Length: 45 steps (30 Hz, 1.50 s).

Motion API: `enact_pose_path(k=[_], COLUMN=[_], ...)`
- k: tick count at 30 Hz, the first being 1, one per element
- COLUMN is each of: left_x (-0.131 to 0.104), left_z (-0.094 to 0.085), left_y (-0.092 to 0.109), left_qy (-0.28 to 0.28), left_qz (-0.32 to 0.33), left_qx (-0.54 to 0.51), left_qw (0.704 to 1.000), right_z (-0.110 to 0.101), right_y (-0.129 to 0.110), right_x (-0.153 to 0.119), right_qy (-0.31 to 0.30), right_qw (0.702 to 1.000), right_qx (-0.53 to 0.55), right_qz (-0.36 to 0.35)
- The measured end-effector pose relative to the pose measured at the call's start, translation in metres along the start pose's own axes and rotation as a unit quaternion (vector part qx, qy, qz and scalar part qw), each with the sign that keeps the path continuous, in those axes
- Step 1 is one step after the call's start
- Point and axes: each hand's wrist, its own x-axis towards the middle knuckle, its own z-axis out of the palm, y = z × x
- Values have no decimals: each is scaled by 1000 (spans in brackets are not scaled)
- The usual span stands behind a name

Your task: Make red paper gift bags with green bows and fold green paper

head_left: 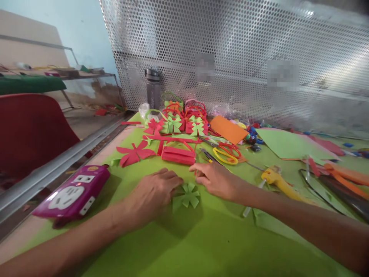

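Green paper flower (pixel 189 196) on the green tabletop (pixel 201 246), between left hand (pixel 157 188) and right hand (pixel 217 180); whether either grasps anything cannot be told. Directly beyond: red paper bag (pixel 178 154), yellow-handled scissors (pixel 227 162). Right: yellow glue gun (pixel 284 186). Left: purple power strip (pixel 75 192).

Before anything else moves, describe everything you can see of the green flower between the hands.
The green flower looks like cut paper: several wedge-shaped petals spread from a shared centre, widening outward with narrow gaps between them. It appears fairly flat and lies on the green table cover, close in colour. The left hand is at its upper-left edge, the right hand just beyond its upper right. Whether fingers touch it, or its petals are creased, I cannot tell.
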Motion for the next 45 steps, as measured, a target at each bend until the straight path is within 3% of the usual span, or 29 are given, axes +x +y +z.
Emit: enact_pose_path(k=[3, 9, 14, 18, 21, 24, 29, 32, 35, 38, 40, 41, 43, 45], left_x=[0, -2, -4, -5, -5, -3, 2, 3, 1, -1, -2, -3, -4, -5], left_z=[-2, -9, -12, -6, -2, 2, 8, 9, 9, 9, 9, 10, 11, 12], left_y=[6, 13, 15, 13, 13, 14, 17, 19, 20, 21, 21, 22, 23, 26], left_qy=[-32, -29, -48, -65, -96, -95, -35, -15, -22, -35, -45, -50, -55, -53], left_qz=[-41, -81, -107, -100, -100, -108, -40, 16, 49, 47, 34, 25, 7, -4], left_qx=[-14, -70, -110, -80, -61, -36, -44, -59, -36, -11, -2, 2, 8, 9], left_qw=[999, 994, 987, 990, 988, 989, 998, 998, 998, 998, 998, 998, 998, 999], right_z=[3, 13, 11, -2, -10, -13, -13, -11, -8, -12, -17, -19, -20, -17], right_y=[2, 2, -10, -6, 7, 17, 11, 4, 1, 3, 6, 8, 12, 16], right_x=[-2, 24, 40, 26, 6, -10, -9, 1, 13, 20, 19, 17, 11, 4], right_qy=[-16, -24, -26, -5, -60, -105, -112, -120, -69, 65, 143, 153, 105, 15], right_qw=[997, 983, 975, 990, 994, 988, 975, 972, 975, 962, 957, 962, 980, 988], right_qx=[79, 165, 212, 138, 90, 108, 187, 200, 204, 247, 240, 218, 168, 145], right_qz=[-13, -82, -55, -15, 2, 24, 30, -7, -61, -96, -83, -59, 7, 53])
